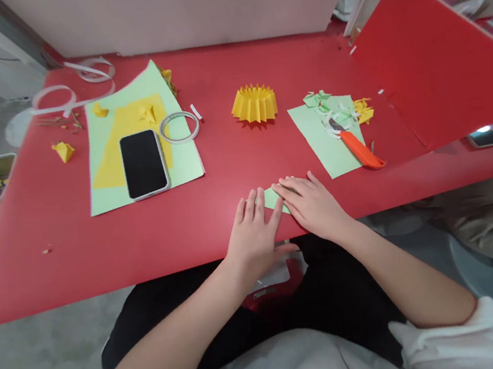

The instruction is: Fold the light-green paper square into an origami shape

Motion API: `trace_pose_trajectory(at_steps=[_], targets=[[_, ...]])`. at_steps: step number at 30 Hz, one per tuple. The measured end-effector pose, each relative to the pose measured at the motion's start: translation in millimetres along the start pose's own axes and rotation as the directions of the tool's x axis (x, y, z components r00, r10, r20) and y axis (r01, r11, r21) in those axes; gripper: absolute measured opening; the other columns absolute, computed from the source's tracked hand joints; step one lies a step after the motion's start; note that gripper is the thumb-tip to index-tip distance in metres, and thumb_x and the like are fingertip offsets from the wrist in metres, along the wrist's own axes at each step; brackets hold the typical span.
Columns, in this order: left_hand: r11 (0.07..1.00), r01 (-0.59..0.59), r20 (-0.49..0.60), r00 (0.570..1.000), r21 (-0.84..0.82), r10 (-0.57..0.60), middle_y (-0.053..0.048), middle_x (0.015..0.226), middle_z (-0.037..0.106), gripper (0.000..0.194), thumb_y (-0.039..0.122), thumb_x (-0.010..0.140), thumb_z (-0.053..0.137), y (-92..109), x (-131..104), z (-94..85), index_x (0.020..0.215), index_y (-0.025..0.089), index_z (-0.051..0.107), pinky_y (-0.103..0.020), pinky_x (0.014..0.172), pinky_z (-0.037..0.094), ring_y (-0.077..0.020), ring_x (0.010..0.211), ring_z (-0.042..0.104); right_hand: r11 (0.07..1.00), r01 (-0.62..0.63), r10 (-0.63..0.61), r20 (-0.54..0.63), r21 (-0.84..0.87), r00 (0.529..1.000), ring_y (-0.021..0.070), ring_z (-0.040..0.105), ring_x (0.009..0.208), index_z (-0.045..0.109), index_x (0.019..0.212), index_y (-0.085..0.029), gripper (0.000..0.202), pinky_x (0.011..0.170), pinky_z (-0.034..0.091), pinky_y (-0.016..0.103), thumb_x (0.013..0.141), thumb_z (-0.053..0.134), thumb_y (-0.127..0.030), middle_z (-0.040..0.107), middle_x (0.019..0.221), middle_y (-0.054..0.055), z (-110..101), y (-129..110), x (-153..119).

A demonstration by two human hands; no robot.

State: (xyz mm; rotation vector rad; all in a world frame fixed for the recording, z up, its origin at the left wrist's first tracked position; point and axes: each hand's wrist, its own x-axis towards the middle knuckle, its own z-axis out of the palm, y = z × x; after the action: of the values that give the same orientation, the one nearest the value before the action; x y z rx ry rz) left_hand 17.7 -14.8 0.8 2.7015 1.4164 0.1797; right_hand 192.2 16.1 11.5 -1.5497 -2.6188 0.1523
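A small piece of light green paper point(272, 198) lies flat near the front edge of the red table point(163, 238), largely covered by my hands. My left hand point(254, 226) rests on its left part with the fingers stretched out. From the other side my right hand point(313, 205) presses on the paper, fingers extended and lying flat. Beyond them stands a yellow pleated paper piece point(255, 104). To the right, a light green sheet point(325, 144) carries green folded paper bits point(318, 101) and an orange-handled cutter point(357, 148).
At left, a phone point(144, 164) and a tape roll point(179, 127) lie on yellow and green sheets point(189, 162). Nearby are a yellow folded piece point(63, 151) and a white paper strip point(53, 98). A red board point(439, 62) leans at right, near another phone point(485, 136).
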Motion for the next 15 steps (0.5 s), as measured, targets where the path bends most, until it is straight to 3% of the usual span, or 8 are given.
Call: trace_pose_trajectory(at_steps=[4,8,12,15], targets=[[0.999,0.053,0.004,0.999,0.003,-0.053,-0.023,0.145,0.029,0.08,0.069,0.076,0.044,-5,-16,-8.1,0.138,0.018,0.036,-0.057,0.106,0.02,-0.037,0.134,0.028,0.999,0.0,0.0,-0.004,-0.034,1.0,0.0258,0.046,0.123,0.045,0.132,-0.023,0.041,0.105,0.026,0.055,0.094,0.033,-0.035,0.052,0.13,0.01,-1,-3,2],[0.997,0.08,-0.038,0.996,-0.002,-0.081,-0.02,0.139,0.041,0.076,0.064,0.081,0.04,-19,-26,-16.9,0.134,0.01,0.04,-0.057,0.108,0.017,-0.0351,0.131,0.035,0.998,0.0,-0.002,-0.023,-0.067,1.0,0.0262,0.047,0.121,0.045,0.131,-0.023,0.041,0.104,0.026,0.058,0.094,0.035,-0.035,0.053,0.129,0.012,0,-5,2],[0.992,0.124,-0.125,0.984,-0.025,-0.126,-0.017,0.132,0.051,0.074,0.06,0.084,0.04,-32,-13,-25.4,0.133,0.005,0.04,-0.05,0.11,0.02,-0.0308,0.13,0.036,0.995,0.011,-0.014,-0.029,-0.097,0.999,0.0275,0.048,0.12,0.046,0.131,-0.022,0.041,0.103,0.025,0.059,0.093,0.035,-0.036,0.053,0.128,0.013,1,-5,1],[1.0,0.0,-0.147,0.989,-0.031,-0.005,-0.018,0.14,0.041,0.067,0.054,0.086,0.04,-28,6,-20.8,0.13,0.003,0.044,-0.044,0.109,0.026,-0.03,0.133,0.032,0.994,0.017,-0.021,-0.032,-0.11,0.999,0.0287,0.048,0.12,0.046,0.131,-0.022,0.041,0.103,0.024,0.06,0.094,0.035,-0.035,0.052,0.129,0.013,1,-6,1]])
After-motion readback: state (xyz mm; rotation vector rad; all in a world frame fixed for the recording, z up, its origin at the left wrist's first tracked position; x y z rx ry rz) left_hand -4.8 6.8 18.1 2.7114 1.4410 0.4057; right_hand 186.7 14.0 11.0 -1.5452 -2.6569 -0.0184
